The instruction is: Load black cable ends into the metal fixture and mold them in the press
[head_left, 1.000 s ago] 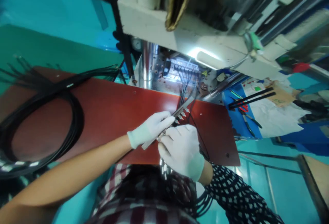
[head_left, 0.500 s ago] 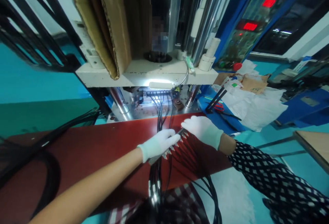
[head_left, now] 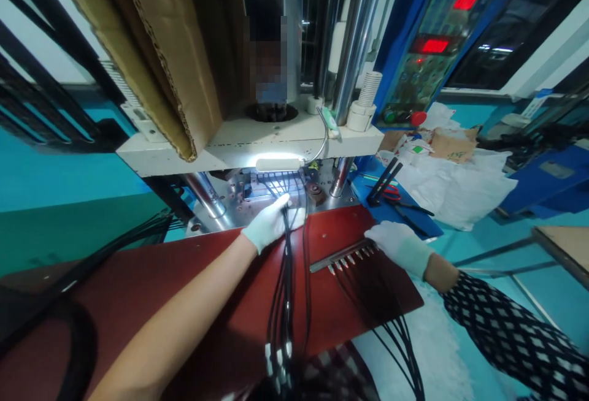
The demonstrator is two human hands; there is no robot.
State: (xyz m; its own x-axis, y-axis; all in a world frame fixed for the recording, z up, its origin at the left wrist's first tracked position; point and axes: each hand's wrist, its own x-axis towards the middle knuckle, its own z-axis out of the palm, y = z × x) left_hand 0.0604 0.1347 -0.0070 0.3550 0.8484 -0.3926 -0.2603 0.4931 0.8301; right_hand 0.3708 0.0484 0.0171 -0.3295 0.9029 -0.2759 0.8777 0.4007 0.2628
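My left hand [head_left: 271, 224], in a white glove, is closed around a bundle of thin black cables [head_left: 288, 266] just in front of the press. The cables run up to a lit metal mould [head_left: 273, 185] and down toward my lap, where silvery connectors [head_left: 278, 355] hang from them. On the red board, my gloved right hand [head_left: 400, 244] pinches the right end of a slim metal bar [head_left: 338, 258]. Several metal-tipped cable ends [head_left: 352, 259] sit in a row along the bar, and their black cables trail off the board's front edge. My right fingertips are partly hidden.
A white press plate [head_left: 257, 140] with a lamp [head_left: 277, 164] overhangs the mould between steel posts [head_left: 341, 177]. Cardboard [head_left: 170, 51] stands at left. Tools lie on a blue tray [head_left: 416, 224] at right, beside white bags [head_left: 473, 186]. More black cables [head_left: 115, 244] cross the red board [head_left: 207, 303].
My left hand has left the bar and moved up to the cables by the mould. My right hand has shifted right and down with the bar, which now lies more exposed.
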